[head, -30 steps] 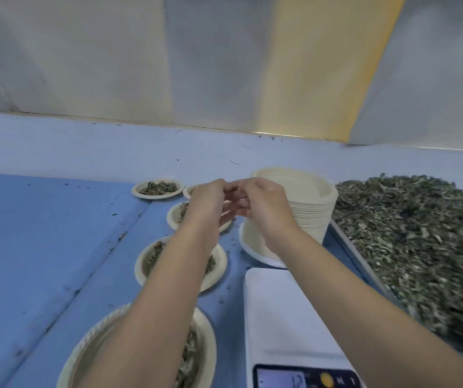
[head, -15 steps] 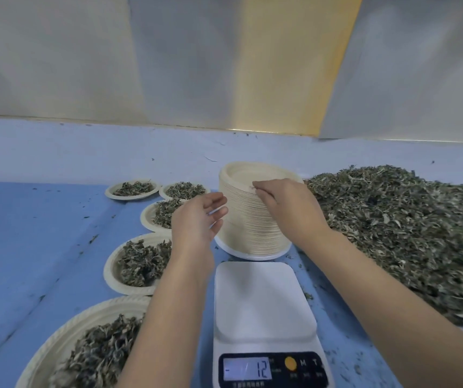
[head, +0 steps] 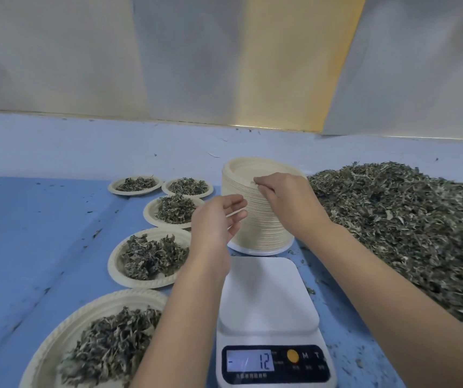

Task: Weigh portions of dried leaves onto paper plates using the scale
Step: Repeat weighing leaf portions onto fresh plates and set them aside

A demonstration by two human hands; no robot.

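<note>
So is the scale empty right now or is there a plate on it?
Empty: the scale has a bare white platform, no plate on it; its display shows 12.

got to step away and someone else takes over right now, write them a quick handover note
Right hand pinches the rim of the top plate on the plate stack. Left hand is open beside the stack, holding nothing.
Scale: platform bare, display shows 12. Leaf pile lies to its right.
Done: five filled plates sit on the left.
Left: put the plate on the scale, add leaves, weigh, set aside.
</note>
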